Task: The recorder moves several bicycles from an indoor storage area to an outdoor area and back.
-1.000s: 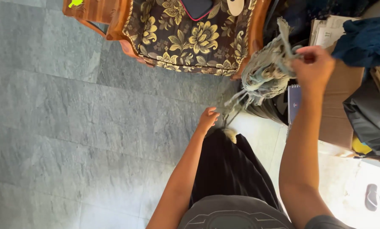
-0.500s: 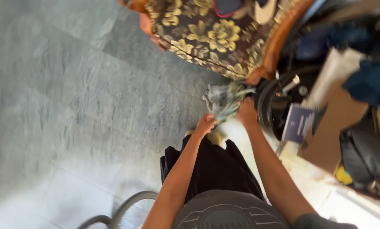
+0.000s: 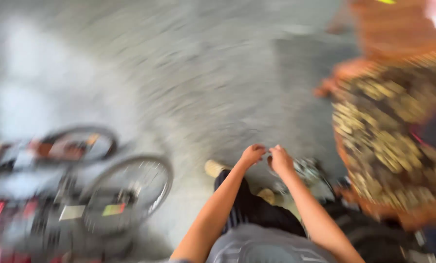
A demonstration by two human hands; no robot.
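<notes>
Only the head view here, and it's super motion-blurred, so take this with a grain of salt. Both arms reach forward and down from the bottom of the frame, elbows a bit bent, and the two hands meet right in the middle. The left hand (image 3: 252, 155) is curled, knuckles up, and the right hand (image 3: 279, 159) sits just beside it, nearly touching. Fingers on both look closed in, pinching something between them, but the blur is too heavy to tell how tight that grip is. Just right of the right hand there's a greyish-green bundle of rope (image 3: 306, 170), low, near the person's feet on the grey floor (image 3: 203, 73). Looks like the right hand has hold of it; can't be sure about the left. Near left is a small bike with a spoked wheel (image 3: 128, 192). On the right, a floral cushioned chair (image 3: 388, 131) with an orange wooden frame.
</notes>
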